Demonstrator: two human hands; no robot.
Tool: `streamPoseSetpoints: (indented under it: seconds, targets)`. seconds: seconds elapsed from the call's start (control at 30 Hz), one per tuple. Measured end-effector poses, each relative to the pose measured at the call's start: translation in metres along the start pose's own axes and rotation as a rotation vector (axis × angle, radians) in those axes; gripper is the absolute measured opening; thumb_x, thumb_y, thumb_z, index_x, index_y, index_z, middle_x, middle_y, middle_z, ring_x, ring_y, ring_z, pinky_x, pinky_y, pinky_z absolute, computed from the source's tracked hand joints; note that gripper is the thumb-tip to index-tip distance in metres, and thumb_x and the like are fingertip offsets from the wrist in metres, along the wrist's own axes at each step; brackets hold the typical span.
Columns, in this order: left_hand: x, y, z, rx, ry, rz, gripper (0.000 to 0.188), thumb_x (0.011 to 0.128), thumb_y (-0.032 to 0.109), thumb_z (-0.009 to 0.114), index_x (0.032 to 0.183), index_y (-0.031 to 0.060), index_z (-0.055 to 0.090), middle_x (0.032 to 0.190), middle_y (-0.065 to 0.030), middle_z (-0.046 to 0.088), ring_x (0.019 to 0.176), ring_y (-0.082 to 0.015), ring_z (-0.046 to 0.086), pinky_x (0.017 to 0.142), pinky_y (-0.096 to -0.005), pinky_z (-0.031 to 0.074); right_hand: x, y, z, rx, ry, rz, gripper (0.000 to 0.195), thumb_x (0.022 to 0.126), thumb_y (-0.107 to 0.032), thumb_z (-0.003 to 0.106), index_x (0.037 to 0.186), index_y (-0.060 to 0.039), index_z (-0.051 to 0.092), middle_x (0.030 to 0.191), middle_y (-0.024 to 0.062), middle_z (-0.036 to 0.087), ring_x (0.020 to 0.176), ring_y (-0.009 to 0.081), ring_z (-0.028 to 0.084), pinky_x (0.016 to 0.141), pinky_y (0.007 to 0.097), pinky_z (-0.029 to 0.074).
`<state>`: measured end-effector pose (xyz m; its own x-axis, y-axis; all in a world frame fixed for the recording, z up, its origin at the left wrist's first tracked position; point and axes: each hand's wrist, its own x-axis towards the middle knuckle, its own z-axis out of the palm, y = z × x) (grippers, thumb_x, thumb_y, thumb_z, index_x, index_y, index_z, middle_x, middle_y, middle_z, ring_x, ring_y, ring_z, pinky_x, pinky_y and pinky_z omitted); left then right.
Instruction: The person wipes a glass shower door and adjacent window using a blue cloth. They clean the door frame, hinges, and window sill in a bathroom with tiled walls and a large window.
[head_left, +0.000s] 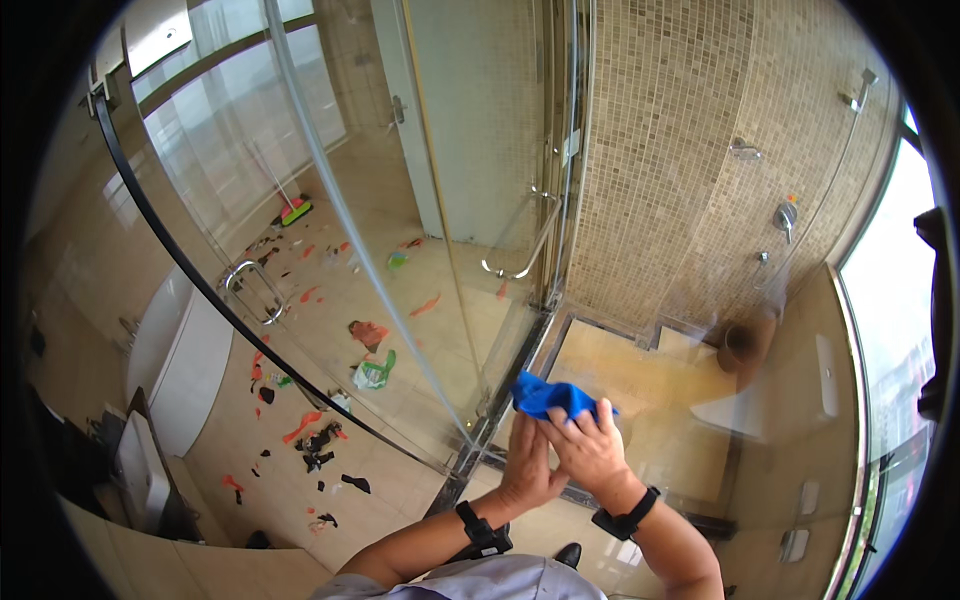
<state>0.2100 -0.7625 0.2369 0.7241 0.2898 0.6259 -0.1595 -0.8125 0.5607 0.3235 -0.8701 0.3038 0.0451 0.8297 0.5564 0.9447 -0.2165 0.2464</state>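
Observation:
A blue cloth (553, 397) is bunched up in front of me, close to the glass shower partition. My right hand (588, 448) grips it from above with bent fingers. My left hand (529, 463) is beside the right one, its fingers pointing up to the cloth's lower edge; the fingertips are hidden by the cloth, so whether they grip it cannot be told. Both wrists carry black straps. Under the hands runs the dark shower threshold (517, 360). A metal door handle (529, 247) is on the glass beyond them.
Torn red and black scraps (322, 442) and a green and white plastic bag (373, 370) lie on the tiled floor at left. A green broom (297, 213) stands farther back. A white bathtub (196, 360) is at left, a brown bin-like container (738, 346) in the shower.

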Motion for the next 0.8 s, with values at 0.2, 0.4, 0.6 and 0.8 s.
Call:
streamPoseSetpoints:
  seconds: [0.2,0.4,0.6,0.8]
  targets:
    - [0.005,0.051,0.06,-0.052,-0.157,0.332,0.074,0.089,0.02,0.073,0.154,-0.0066,0.047,0.167,-0.0247,0.036,0.155,-0.0517,0.03,0.126,-0.0623,0.028,-0.121,0.036,-0.03,-0.312,0.102,0.316,0.028,0.087,-0.019,0.066,0.109,-0.0291,0.081,0.102,-0.0018,0.06,0.091,0.0228,0.058,0.123,0.0716,0.025]
    - [0.091,0.127,0.066,0.062,-0.017,0.654,0.068,0.096,0.029,0.068,0.155,0.0016,0.05,0.168,-0.018,0.041,0.158,-0.0374,0.034,0.131,-0.0566,0.018,-0.1,0.084,-0.124,-0.447,0.277,0.477,0.031,0.097,-0.017,0.066,0.127,-0.0097,0.074,0.157,0.0204,0.05,0.148,0.0515,0.043,0.124,0.0714,0.021]
    - [0.208,0.181,-0.02,0.068,0.191,0.779,0.065,0.099,0.028,0.065,0.157,0.0024,0.051,0.168,-0.0171,0.042,0.16,-0.0347,0.033,0.133,-0.0544,0.016,0.012,0.117,-0.21,-0.519,0.506,0.512,0.041,0.107,-0.023,0.059,0.142,-0.0029,0.067,0.164,0.0257,0.042,0.155,0.0486,0.034,0.128,0.0634,0.02]
    - [0.27,0.157,-0.142,0.299,0.392,0.725,0.054,0.103,0.014,0.055,0.156,0.0034,0.052,0.169,-0.0196,0.04,0.161,-0.0381,0.031,0.131,-0.0583,0.016,0.155,0.098,-0.242,-0.418,0.609,0.353,0.044,0.102,-0.014,0.059,0.146,-0.0111,0.066,0.165,0.0202,0.045,0.156,0.0443,0.035,0.129,0.0606,0.02]
